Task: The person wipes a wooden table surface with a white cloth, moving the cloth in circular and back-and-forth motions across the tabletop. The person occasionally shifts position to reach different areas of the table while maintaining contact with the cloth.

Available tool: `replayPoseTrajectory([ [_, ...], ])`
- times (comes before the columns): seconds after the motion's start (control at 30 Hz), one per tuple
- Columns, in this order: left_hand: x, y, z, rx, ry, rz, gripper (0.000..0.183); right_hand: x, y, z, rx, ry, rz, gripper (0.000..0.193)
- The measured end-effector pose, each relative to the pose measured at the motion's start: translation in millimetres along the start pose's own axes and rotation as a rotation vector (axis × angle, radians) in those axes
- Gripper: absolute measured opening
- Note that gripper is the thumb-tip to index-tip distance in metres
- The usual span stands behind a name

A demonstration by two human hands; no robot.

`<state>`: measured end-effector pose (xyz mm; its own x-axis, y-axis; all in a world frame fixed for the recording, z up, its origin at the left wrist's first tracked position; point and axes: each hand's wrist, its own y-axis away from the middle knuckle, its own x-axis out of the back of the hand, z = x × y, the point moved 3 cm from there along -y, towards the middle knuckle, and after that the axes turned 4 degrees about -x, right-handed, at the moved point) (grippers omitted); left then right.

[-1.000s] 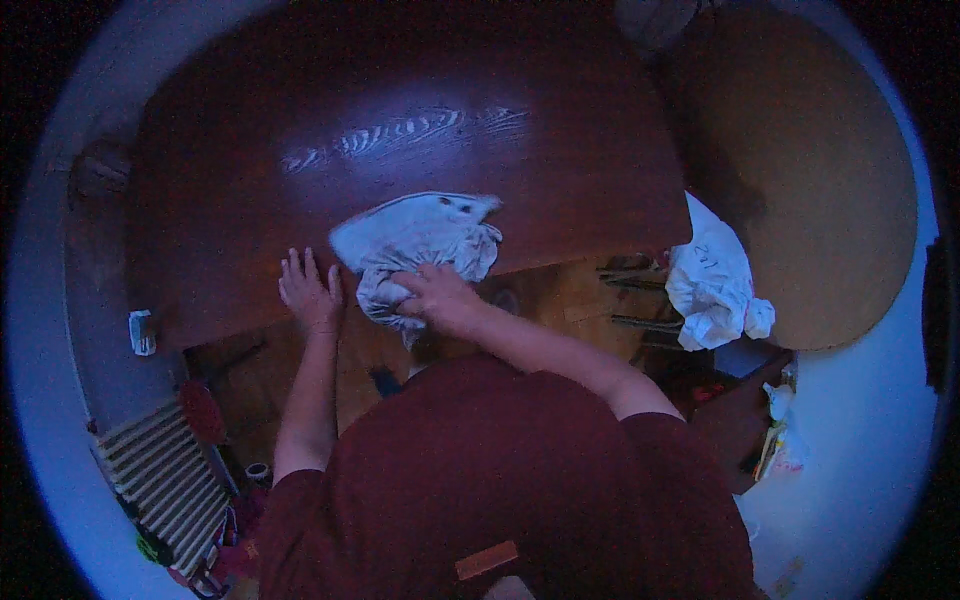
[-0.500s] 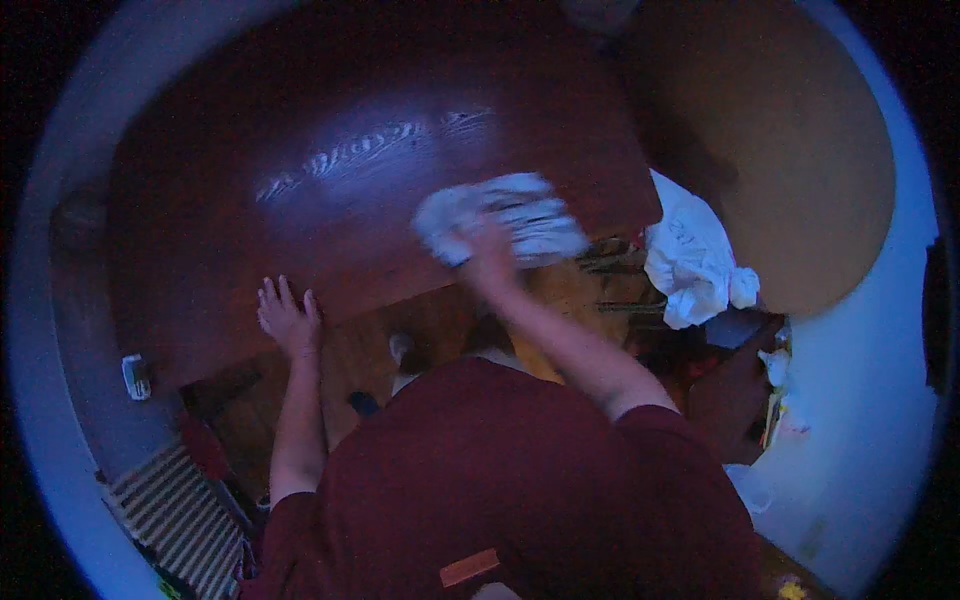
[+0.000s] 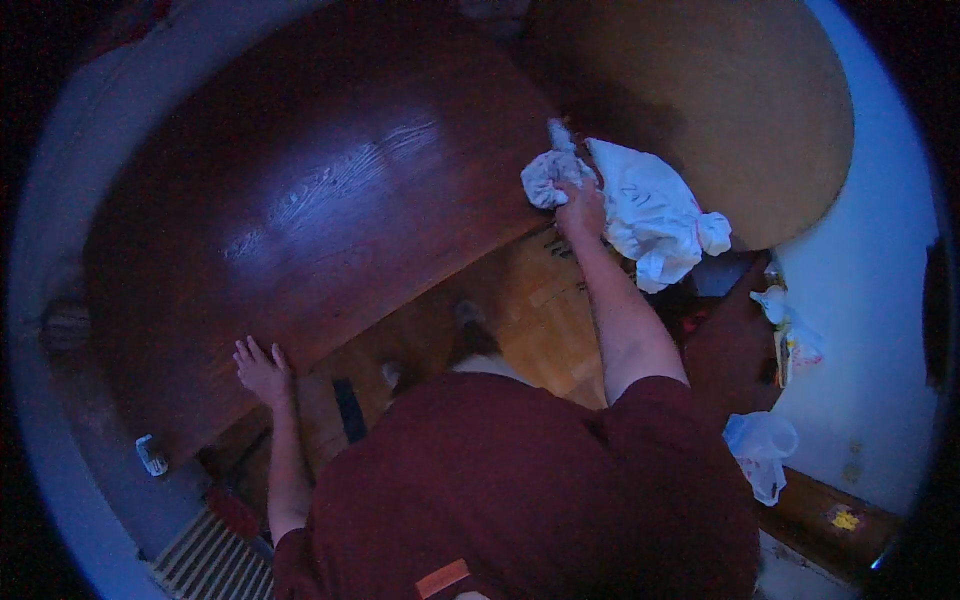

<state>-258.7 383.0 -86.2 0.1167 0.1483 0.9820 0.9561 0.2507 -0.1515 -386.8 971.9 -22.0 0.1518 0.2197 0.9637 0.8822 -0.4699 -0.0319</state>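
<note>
A dark reddish-brown wooden table (image 3: 300, 270) stretches in front of me, with a glossy patch of light on its top. My left hand (image 3: 265, 372) lies flat near the table's front edge, fingers spread, holding nothing. At the table's right end, my right hand (image 3: 582, 212) grips a bunched pale cloth (image 3: 550, 178). Part of the cloth sticks up past the table's edge. Just right of this hand is a stuffed white plastic bag (image 3: 650, 210) with a knotted end.
A large round tan board (image 3: 730, 110) stands behind the bag. On the left, a small white object (image 3: 151, 455) sits by the table's corner. A clear plastic bag (image 3: 762, 450) is at lower right, and a wooden floor (image 3: 540, 310) shows below the table edge.
My right hand has carried the cloth rightward to the table's end, where it is now bunched rather than spread. The view has turned; my left hand stays flat on the table.
</note>
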Motion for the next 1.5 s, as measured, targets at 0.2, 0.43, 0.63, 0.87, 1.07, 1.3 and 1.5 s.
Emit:
replayPoseTrajectory([
  [0.2, 7, 0, 0, -0.029, 0.009, 0.008, 0.056, -51, 115, -145, 0.301, -0.506, -0.282, 0.031],
  [0.43, 7, -3, -1, 0.000, 0.007, -0.039, 0.056, -37, 134, -152, 0.535, -0.728, -0.536, 0.036],
  [0.63, 17, -2, 13, 0.041, 0.082, -0.084, 0.055, -15, 1, 11, 0.137, -0.068, 0.097, 0.038],
  [0.87, 19, 2, -6, 0.032, 0.433, 0.032, 0.051, -64, 166, -196, 0.683, -0.447, -0.424, 0.033],
  [1.07, 46, 58, -19, 0.155, 0.550, 0.169, 0.040, -81, 202, -213, 1.366, -0.528, -0.392, 0.030],
  [1.3, 21, 187, -37, 0.423, 0.638, 0.044, 0.035, -25, 117, -116, 0.927, -0.157, -0.287, 0.047],
  [1.5, -28, 277, -13, 0.772, 0.999, -0.005, 0.032, -75, 223, -266, 1.104, -0.368, -0.696, 0.038],
])
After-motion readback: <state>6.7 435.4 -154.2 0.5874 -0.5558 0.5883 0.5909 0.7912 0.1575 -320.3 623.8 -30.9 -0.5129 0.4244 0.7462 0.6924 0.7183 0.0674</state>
